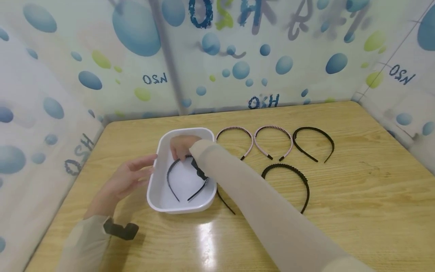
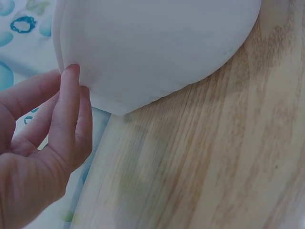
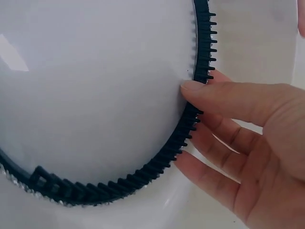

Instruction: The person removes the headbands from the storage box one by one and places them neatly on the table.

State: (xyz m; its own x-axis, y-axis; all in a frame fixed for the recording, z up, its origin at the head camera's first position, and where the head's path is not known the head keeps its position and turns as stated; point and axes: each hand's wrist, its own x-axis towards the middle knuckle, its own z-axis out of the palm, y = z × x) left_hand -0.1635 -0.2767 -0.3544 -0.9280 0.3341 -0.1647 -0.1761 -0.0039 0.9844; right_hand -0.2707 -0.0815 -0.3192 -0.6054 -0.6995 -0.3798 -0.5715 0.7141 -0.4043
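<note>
A white plastic tub (image 1: 159,202) stands on the wooden table with a dark headband (image 1: 168,177) lying inside. In the right wrist view, my right hand (image 3: 248,138) pinches the curve of this headband between thumb and fingers. Teeth line the band, and its outer face glitters. From the head view, the right hand (image 1: 183,145) reaches into the far end of the tub. My left hand (image 1: 127,177) holds the tub's left rim; up close, the left hand (image 2: 47,129) has one digit at the rim's edge and other fingertips against the outer wall.
Right of the tub lie two pink headbands (image 1: 252,143) (image 1: 291,145), a plain black headband (image 1: 331,141) and a wavy black headband (image 1: 307,189). Under the right forearm another dark headband (image 1: 225,204) is mostly hidden. A patterned curtain (image 1: 217,75) rises behind the table.
</note>
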